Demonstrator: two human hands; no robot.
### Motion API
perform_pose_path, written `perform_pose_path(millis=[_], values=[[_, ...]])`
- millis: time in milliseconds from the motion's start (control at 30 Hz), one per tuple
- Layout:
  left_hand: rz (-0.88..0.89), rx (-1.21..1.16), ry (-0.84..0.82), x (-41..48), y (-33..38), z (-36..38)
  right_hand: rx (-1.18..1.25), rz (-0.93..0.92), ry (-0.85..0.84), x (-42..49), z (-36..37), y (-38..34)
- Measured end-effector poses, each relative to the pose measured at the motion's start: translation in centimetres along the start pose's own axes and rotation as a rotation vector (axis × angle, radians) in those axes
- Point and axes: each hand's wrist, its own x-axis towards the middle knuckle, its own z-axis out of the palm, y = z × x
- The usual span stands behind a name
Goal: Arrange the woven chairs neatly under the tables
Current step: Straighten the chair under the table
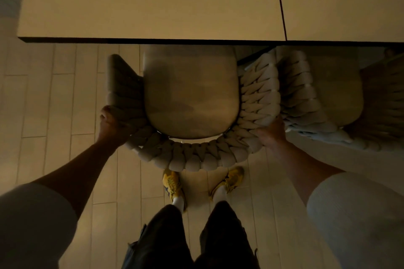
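Observation:
A woven chair (190, 157) with a thick braided backrest and a smooth padded seat stands directly below me, its front edge tucked just under the pale table (142, 2). My left hand (111, 124) grips the left side of the backrest. My right hand (271, 131) grips the right side. A second woven chair (306, 102) stands close on the right, touching the first one's arm, partly under the neighbouring table (345, 0).
A dark seam separates the two tabletops. The floor is light wooden planks (48, 105), open to the left of the chair. My feet in yellow shoes (172, 185) stand right behind the backrest. The scene is dim.

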Motion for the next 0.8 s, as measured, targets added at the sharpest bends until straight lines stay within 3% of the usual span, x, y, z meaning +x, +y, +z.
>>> perform_pose_path(millis=[233,800], values=[[0.072,0.116,0.047,-0.6,-1.2,-0.5,0.03,0.013,0.043,-2.0,1.4,0.8],[0.006,0.162,-0.026,-0.3,0.4,0.4,-0.094,-0.047,0.05,1.7,0.2,1.0]])
